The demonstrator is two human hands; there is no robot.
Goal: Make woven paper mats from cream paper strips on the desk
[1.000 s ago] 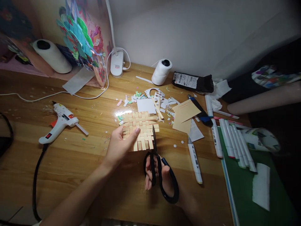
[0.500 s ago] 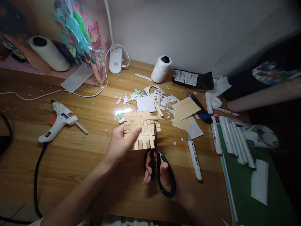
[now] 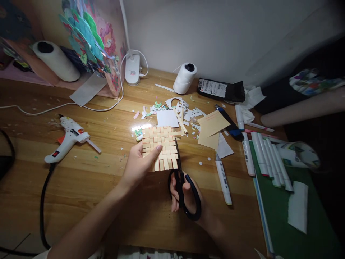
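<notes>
A woven paper mat (image 3: 161, 145) sits at the centre of the frame, pinched at its left edge by the left hand (image 3: 138, 162), while the right hand (image 3: 187, 196) grasps black-handled scissors (image 3: 192, 205), blades at the mat's right edge. Paper scraps (image 3: 178, 106) lie just above, a marker (image 3: 223, 181) lower right, and a glue gun (image 3: 67, 138) at the left of the frame

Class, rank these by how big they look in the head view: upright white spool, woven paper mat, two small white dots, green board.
1. Green board
2. Woven paper mat
3. Upright white spool
4. Two small white dots, too alike to rank against each other
</notes>
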